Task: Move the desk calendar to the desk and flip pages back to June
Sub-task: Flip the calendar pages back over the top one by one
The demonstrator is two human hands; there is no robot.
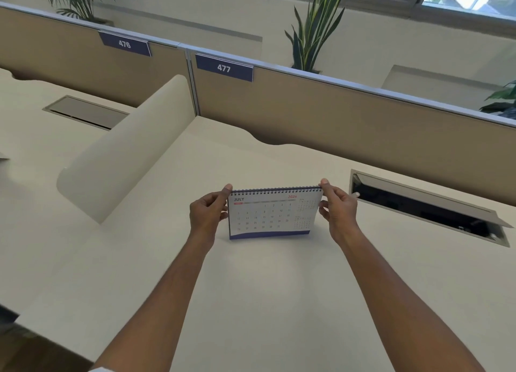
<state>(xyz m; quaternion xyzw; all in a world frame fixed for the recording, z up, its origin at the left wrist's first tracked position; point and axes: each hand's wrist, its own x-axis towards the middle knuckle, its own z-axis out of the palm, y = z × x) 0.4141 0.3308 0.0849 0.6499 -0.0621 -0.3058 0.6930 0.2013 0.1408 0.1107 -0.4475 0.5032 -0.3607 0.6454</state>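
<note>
A spiral-bound desk calendar (272,215) stands upright on the cream desk (251,287), its front page reading JULY 2026 above a blue base strip. My left hand (208,212) grips its left edge, thumb near the top-left corner of the spiral. On the other side, my right hand (337,206) pinches the top-right corner and right edge. The calendar's base rests on or just above the desk surface; I cannot tell which.
A cable hatch (427,206) with its lid raised is open in the desk to the right. A curved cream divider (125,148) rises at the left. Tan partition panels (307,111) labelled 476 and 477 back the desk, with plants behind.
</note>
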